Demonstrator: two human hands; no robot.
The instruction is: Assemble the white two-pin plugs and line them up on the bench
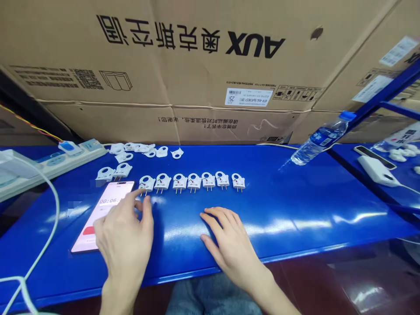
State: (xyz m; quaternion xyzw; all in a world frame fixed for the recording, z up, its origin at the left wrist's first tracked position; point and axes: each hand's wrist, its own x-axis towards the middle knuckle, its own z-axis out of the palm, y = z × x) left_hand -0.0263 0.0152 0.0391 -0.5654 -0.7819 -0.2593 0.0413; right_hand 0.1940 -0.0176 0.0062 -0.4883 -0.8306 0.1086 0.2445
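Note:
My left hand [126, 234] reaches over the phone's right edge, index fingertip at the pins of the leftmost white two-pin plug [146, 183] in a row. Its thumb is apart from the index finger, and no grip on the plug shows. The row holds several such plugs with ring-shaped tops, pins towards me, ending in a plug [238, 182] on the right. My right hand [229, 238] lies on the blue table [295, 197], fingers stretched out and holding nothing. Partly covered by my left hand, the phone [111, 192] shows a running-time display.
More white plug pieces [134, 148] lie in a loose group behind the row. A power strip [55, 164] and white cable [54, 218] are at left. A water bottle [320, 140] leans at back right, before large cardboard boxes [197, 87]. A white adapter [377, 170] lies far right.

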